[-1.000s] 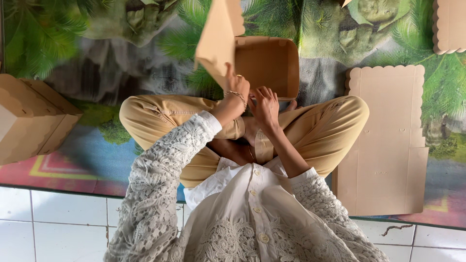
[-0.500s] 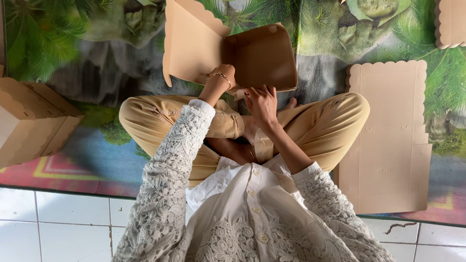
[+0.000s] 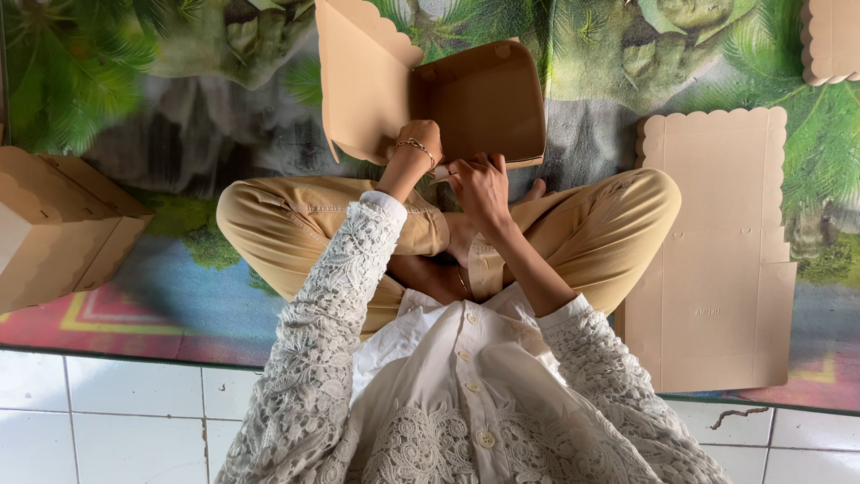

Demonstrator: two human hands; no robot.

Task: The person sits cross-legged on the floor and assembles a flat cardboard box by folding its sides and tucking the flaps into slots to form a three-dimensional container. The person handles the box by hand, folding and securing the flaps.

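Observation:
A half-folded brown cardboard box (image 3: 479, 99) with a scalloped lid flap stands open in front of my crossed legs. My left hand (image 3: 421, 143), with a bracelet on the wrist, grips the box where the lid flap meets the tray. My right hand (image 3: 481, 184) holds the near edge of the tray, fingers curled on the cardboard. Both arms are in white lace sleeves.
A stack of flat scalloped cardboard blanks (image 3: 717, 251) lies on the mat to the right. Finished folded boxes (image 3: 54, 224) sit at the left. Another blank (image 3: 833, 40) shows at the top right corner. White floor tiles (image 3: 116, 412) run along the near side.
The lid flap has swung from upright over to the left and the tray now stands open toward me. My left hand has moved up and left onto the fold.

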